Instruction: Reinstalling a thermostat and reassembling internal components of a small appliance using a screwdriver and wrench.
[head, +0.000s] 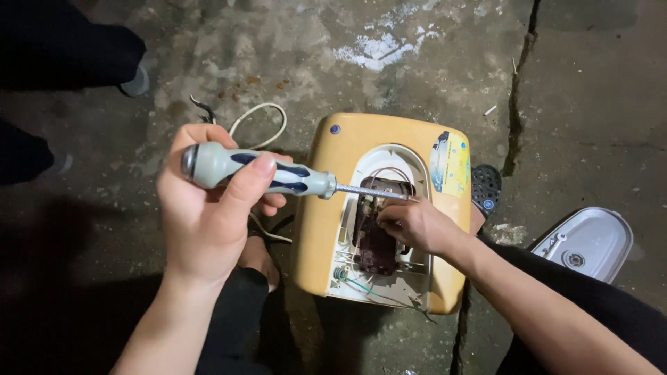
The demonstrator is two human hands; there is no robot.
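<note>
Head view, looking straight down: yellow appliance [326, 229] lying on its back on the cracked concrete floor [590, 104], near the middle of the picture, with an oval opening in its casing exposing the insides. Showing within that opening: a dark reddish-brown part [375, 246], a loop of thin reddish wire [392, 171] above it, and green wires [365, 286] trailing near the lower edge. Carrying a small sticker [449, 163] on the upper right of the casing.

Right hand [417, 226] reaching into the opening from the lower right, fingers curled narrow and pressing on the parts inside; whether pinching anything, cannot tell. Left hand [208, 208] hovering to the left of the appliance, wrapped around the handle of a grey-and-blue screwdriver [267, 173], thumb lying along the grip. Screwdriver lying almost level, its metal shaft pointing right, with the tip sitting over the opening just above the right hand.

Lying behind the left hand: a pale cord [260, 118] looping across the floor, with a dark bent wire end [203, 107] beside it. Resting well apart at the right edge: a white oval cover [587, 243], hollow side up. Sitting just beside the appliance's right side: a dark sandal [486, 189]. Showing at the upper left: dark clothing and a shoe [135, 82] of another person.
</note>
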